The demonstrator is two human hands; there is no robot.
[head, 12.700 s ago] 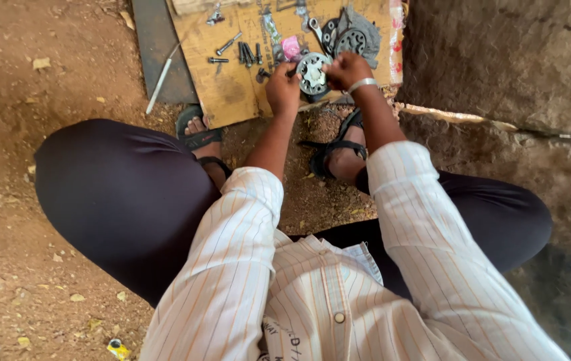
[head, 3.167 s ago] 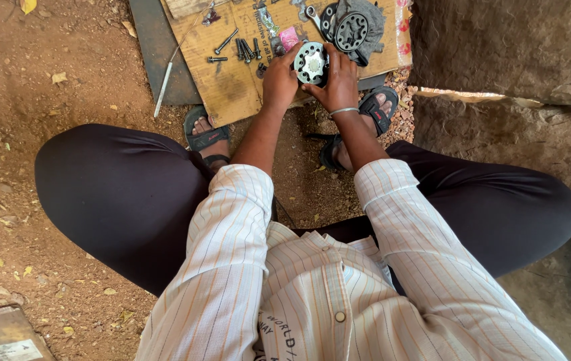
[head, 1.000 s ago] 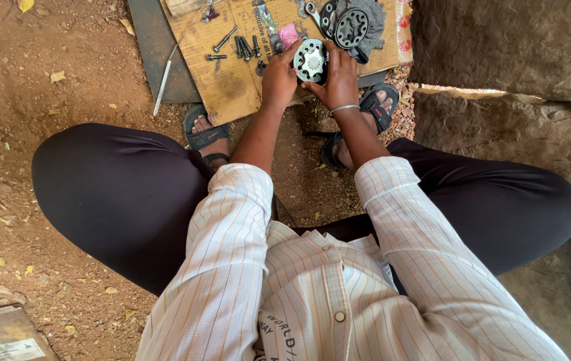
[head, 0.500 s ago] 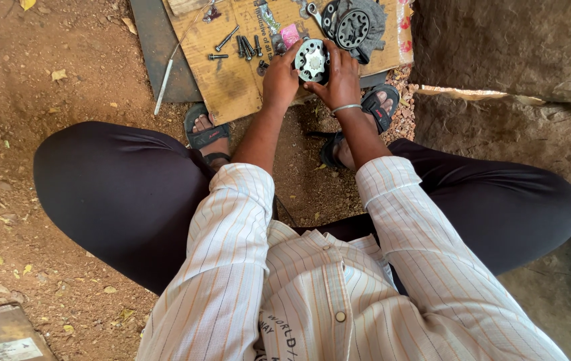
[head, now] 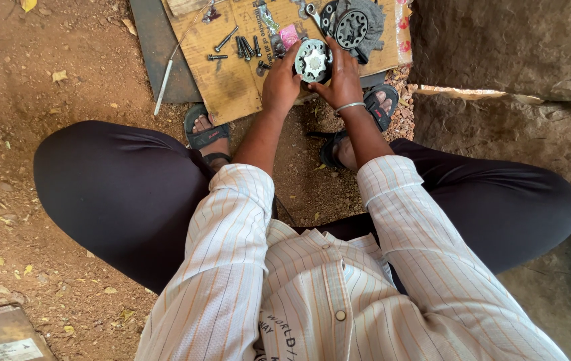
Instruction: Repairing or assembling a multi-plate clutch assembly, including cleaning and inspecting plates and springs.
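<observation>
I squat over a sheet of brown cardboard (head: 228, 77) lying on the dirt. A round metal hub with a pale star-shaped centre (head: 314, 61) sits at the cardboard's near edge. My left hand (head: 280, 83) grips its left side and my right hand (head: 343, 80) grips its right side, a metal bangle on that wrist. Just beyond lies a second dark round toothed part (head: 352, 28) on a grey rag. Several dark bolts (head: 242, 47) lie on the cardboard to the left of my left hand.
A thin metal rod (head: 163, 87) lies on a dark plate (head: 158, 47) left of the cardboard. A big rough stone block (head: 513, 47) stands at the right. My sandalled feet (head: 205, 130) rest below the cardboard. A flat box corner (head: 4, 334) shows bottom left.
Both hands have stayed on the round hub over the last second, with only slight shifts of the fingers. Earlier the hub was held a little lower and to the right.
</observation>
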